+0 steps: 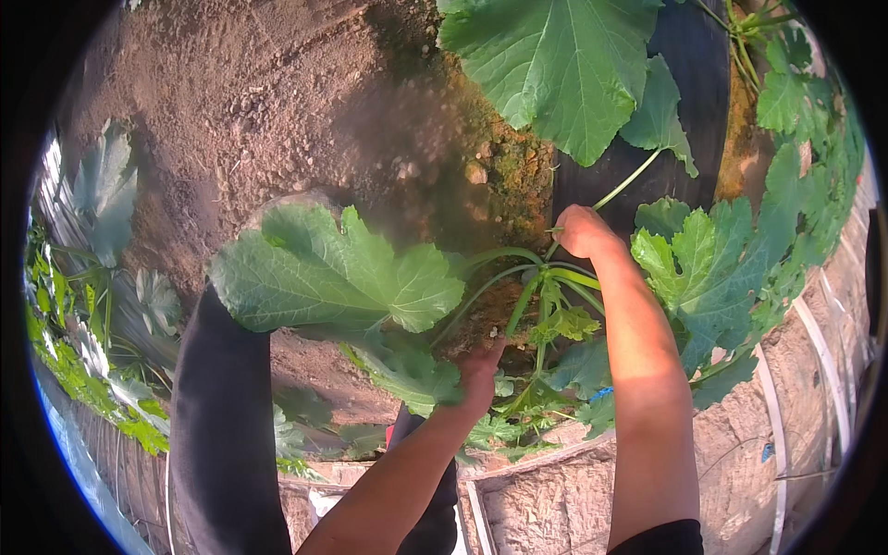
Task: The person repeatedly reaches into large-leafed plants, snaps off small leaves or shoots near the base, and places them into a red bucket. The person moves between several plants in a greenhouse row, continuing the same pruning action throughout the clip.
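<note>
A large-leaved squash-like plant spreads its stalks from a low crown in front of me. My right hand is closed around a leaf stalk just above the crown, on its upper right side. That stalk runs up to a green leaf near the top. My left hand is low at the left of the plant, a finger pointing up beside a thick green stalk; its other fingers are partly hidden, so a hold cannot be told. A broad leaf spreads above my left forearm.
Black plastic sheeting covers a strip of ground beyond the plant. Brown, clumpy soil lies to the left. More leafy plants stand at the right and far left. A rough wall with pale strips is at the lower right.
</note>
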The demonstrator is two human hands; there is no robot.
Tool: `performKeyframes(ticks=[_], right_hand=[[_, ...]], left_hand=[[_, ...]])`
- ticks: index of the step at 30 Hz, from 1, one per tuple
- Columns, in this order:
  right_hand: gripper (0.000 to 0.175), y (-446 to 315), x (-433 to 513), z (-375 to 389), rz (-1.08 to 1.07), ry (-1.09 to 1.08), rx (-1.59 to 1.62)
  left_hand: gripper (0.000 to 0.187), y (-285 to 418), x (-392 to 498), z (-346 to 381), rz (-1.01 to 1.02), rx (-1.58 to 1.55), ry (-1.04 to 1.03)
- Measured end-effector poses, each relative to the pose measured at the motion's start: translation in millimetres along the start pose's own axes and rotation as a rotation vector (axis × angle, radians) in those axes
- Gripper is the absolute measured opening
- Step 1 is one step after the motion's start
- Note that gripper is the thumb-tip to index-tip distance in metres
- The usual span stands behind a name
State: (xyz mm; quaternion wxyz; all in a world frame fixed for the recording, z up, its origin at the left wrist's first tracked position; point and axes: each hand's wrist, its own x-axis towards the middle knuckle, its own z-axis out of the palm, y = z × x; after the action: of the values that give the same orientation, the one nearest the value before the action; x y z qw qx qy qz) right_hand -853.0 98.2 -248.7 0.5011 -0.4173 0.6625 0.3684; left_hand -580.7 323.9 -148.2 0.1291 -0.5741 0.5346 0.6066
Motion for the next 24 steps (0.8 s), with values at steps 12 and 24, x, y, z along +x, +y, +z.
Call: performKeyframes(ticks=[12,24], right_hand=[[0.042,2.5,-25.3,39.6,0.087,-0.192,0.078],[0.027,-13.1,-5.0,58.8,-0.042,-0.114,-0.258]], left_hand=[[0.069,6.1,6.1,-14.1,-0.2,-0.141,-0.191],[0.068,17.0,8.2,-44.3,0.195,0.363,0.018]])
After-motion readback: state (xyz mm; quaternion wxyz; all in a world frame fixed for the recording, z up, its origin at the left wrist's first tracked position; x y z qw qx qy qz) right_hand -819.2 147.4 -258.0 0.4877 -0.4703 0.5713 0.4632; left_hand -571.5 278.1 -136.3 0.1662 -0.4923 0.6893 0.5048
